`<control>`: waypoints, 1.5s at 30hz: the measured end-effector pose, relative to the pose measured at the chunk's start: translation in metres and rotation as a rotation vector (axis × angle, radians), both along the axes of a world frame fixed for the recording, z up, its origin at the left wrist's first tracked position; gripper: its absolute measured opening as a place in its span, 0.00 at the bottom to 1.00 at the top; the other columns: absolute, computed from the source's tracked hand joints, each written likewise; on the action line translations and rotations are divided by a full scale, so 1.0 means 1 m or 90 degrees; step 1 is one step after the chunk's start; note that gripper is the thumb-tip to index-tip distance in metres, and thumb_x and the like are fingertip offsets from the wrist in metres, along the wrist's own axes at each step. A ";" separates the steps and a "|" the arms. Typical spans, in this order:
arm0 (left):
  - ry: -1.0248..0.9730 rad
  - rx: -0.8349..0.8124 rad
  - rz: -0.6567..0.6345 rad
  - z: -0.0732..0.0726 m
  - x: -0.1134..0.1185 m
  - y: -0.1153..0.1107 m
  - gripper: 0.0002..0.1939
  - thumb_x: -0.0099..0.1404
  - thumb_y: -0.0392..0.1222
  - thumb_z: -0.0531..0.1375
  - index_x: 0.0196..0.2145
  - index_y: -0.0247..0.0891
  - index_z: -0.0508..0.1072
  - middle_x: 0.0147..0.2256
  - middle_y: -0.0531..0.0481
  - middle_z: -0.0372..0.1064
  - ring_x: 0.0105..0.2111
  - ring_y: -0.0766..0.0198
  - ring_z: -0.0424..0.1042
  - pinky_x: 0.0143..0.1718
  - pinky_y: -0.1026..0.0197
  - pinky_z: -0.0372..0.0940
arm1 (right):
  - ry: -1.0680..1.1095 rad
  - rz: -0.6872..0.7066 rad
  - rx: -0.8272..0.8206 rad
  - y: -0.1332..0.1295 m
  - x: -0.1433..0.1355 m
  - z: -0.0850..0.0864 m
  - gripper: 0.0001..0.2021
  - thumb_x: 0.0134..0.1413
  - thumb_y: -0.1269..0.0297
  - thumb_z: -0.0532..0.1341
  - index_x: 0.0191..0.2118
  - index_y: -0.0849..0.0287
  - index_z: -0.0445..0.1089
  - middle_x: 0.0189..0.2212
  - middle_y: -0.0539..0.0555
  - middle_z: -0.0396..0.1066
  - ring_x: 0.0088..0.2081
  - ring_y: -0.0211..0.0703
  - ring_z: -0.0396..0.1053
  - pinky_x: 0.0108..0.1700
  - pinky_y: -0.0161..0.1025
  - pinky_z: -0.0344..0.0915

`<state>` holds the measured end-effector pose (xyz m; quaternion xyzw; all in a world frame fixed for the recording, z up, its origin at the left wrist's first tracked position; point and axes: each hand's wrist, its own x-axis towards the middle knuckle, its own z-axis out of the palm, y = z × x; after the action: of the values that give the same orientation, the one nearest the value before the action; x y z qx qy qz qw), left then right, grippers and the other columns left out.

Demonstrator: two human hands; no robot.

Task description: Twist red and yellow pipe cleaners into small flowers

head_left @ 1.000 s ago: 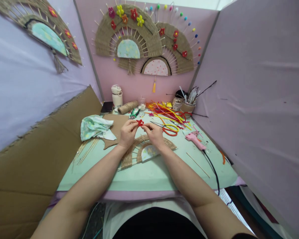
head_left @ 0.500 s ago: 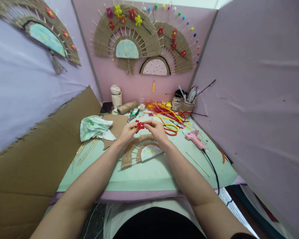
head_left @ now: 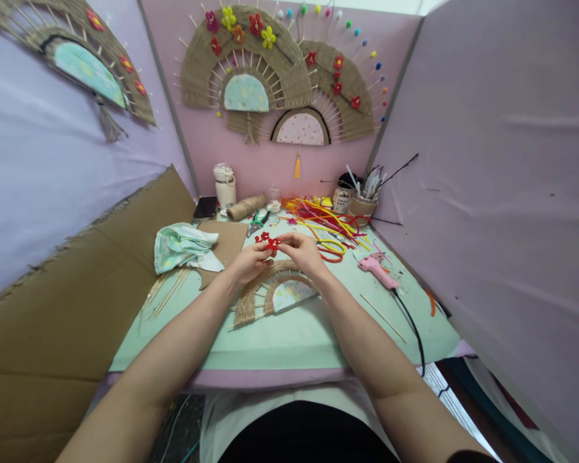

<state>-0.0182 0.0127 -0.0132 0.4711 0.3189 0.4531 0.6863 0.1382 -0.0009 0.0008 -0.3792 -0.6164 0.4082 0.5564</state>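
Between my two hands is a small red pipe-cleaner flower point(head_left: 273, 244), held above the table. The fingers of my left hand point(head_left: 253, 260) are closed at its left side, with more red loops showing just above them. My right hand point(head_left: 302, 252) pinches the flower's right edge between thumb and finger. Below both hands lies a small twine-woven fan point(head_left: 251, 307) on thin sticks, with a pale floral half-circle point(head_left: 290, 294) at its centre. My right wrist hides part of the fan's right side.
A pink glue gun point(head_left: 379, 271) with a black cord lies at the right. Behind my hands are scissors point(head_left: 330, 251), coloured pipe cleaners point(head_left: 318, 215) and green-handled pliers point(head_left: 259, 220). Floral cloth point(head_left: 186, 246) and thin sticks point(head_left: 171, 292) lie left, beside a cardboard panel point(head_left: 77, 289).
My left fingers have shifted slightly down around the red flower, and more red loops now show above them. My right hand stays nearly in place.
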 end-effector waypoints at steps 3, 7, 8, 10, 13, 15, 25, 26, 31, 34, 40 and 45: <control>-0.031 -0.056 -0.024 0.001 -0.001 0.000 0.09 0.48 0.35 0.66 0.30 0.35 0.75 0.29 0.49 0.67 0.31 0.67 0.65 0.32 0.63 0.59 | -0.012 -0.014 0.033 0.001 -0.001 -0.004 0.14 0.44 0.62 0.63 0.39 0.61 0.69 0.28 0.52 0.73 0.30 0.39 0.71 0.37 0.38 0.66; -0.032 -0.020 -0.016 0.001 -0.002 0.002 0.09 0.49 0.37 0.66 0.30 0.36 0.74 0.29 0.51 0.66 0.31 0.68 0.64 0.32 0.64 0.58 | -0.033 -0.067 0.075 0.002 -0.001 -0.006 0.12 0.46 0.61 0.62 0.39 0.59 0.69 0.32 0.53 0.73 0.34 0.40 0.70 0.40 0.38 0.66; -0.030 -0.008 -0.016 0.000 -0.002 0.003 0.09 0.49 0.38 0.66 0.30 0.36 0.74 0.28 0.51 0.65 0.31 0.68 0.64 0.32 0.64 0.58 | -0.045 -0.074 0.084 0.001 -0.001 -0.006 0.11 0.47 0.61 0.62 0.37 0.59 0.70 0.33 0.53 0.73 0.34 0.40 0.70 0.40 0.38 0.66; -0.023 0.006 -0.020 0.000 -0.002 0.003 0.09 0.49 0.39 0.66 0.31 0.36 0.74 0.28 0.52 0.65 0.31 0.69 0.63 0.32 0.64 0.58 | -0.071 -0.076 0.099 0.000 -0.001 -0.004 0.09 0.48 0.61 0.61 0.34 0.59 0.71 0.32 0.53 0.73 0.34 0.41 0.70 0.41 0.38 0.66; -0.018 0.013 -0.025 0.000 -0.002 0.003 0.10 0.49 0.39 0.67 0.31 0.36 0.74 0.28 0.52 0.65 0.32 0.68 0.63 0.33 0.64 0.58 | -0.099 -0.074 0.117 -0.002 -0.001 -0.002 0.07 0.49 0.62 0.60 0.32 0.59 0.72 0.31 0.53 0.74 0.33 0.41 0.70 0.40 0.38 0.65; -0.025 0.010 -0.019 0.001 -0.002 0.002 0.10 0.49 0.39 0.67 0.31 0.36 0.74 0.29 0.51 0.65 0.32 0.68 0.63 0.33 0.65 0.58 | -0.115 -0.078 0.129 -0.002 0.000 -0.002 0.07 0.50 0.62 0.60 0.32 0.59 0.72 0.31 0.53 0.74 0.33 0.41 0.70 0.40 0.38 0.65; -0.052 0.001 -0.007 0.000 0.001 -0.001 0.11 0.48 0.38 0.68 0.30 0.35 0.74 0.29 0.51 0.65 0.32 0.69 0.64 0.33 0.65 0.59 | -0.172 -0.116 0.168 0.000 0.002 -0.007 0.07 0.51 0.61 0.59 0.32 0.57 0.74 0.32 0.53 0.75 0.35 0.42 0.71 0.42 0.39 0.64; -0.053 0.003 -0.004 0.000 0.001 -0.001 0.11 0.48 0.38 0.68 0.30 0.35 0.74 0.29 0.51 0.65 0.32 0.69 0.64 0.34 0.65 0.59 | -0.173 -0.119 0.169 0.000 0.001 -0.007 0.07 0.51 0.61 0.59 0.32 0.56 0.74 0.32 0.52 0.75 0.35 0.42 0.71 0.42 0.39 0.64; -0.041 0.013 0.012 0.000 0.001 0.000 0.10 0.48 0.39 0.68 0.29 0.35 0.73 0.30 0.51 0.65 0.32 0.69 0.64 0.34 0.65 0.59 | -0.159 -0.111 0.151 0.000 0.001 -0.006 0.07 0.50 0.62 0.60 0.31 0.56 0.74 0.32 0.52 0.75 0.35 0.43 0.71 0.43 0.40 0.65; -0.026 0.039 0.006 0.004 -0.003 0.001 0.11 0.48 0.40 0.68 0.30 0.36 0.73 0.30 0.51 0.65 0.32 0.69 0.64 0.35 0.65 0.60 | -0.124 -0.073 0.118 0.001 0.004 -0.003 0.07 0.49 0.63 0.60 0.32 0.57 0.74 0.32 0.52 0.75 0.35 0.41 0.71 0.42 0.39 0.65; -0.001 0.040 -0.060 0.016 -0.010 -0.004 0.14 0.47 0.41 0.69 0.34 0.37 0.74 0.31 0.51 0.66 0.32 0.68 0.65 0.37 0.63 0.61 | -0.043 0.018 0.060 0.002 0.008 0.004 0.11 0.49 0.63 0.59 0.40 0.57 0.73 0.34 0.52 0.75 0.34 0.39 0.70 0.40 0.39 0.66; 0.001 0.035 -0.098 0.014 -0.010 -0.005 0.17 0.45 0.41 0.70 0.34 0.36 0.74 0.30 0.50 0.67 0.30 0.68 0.65 0.35 0.63 0.61 | -0.045 0.062 0.096 -0.001 0.005 0.004 0.09 0.49 0.63 0.59 0.35 0.58 0.73 0.34 0.52 0.74 0.37 0.40 0.70 0.44 0.40 0.65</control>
<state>-0.0281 0.0074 0.0010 0.5133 0.2699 0.4070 0.7057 0.1432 -0.0019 0.0053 -0.3202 -0.6823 0.3738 0.5406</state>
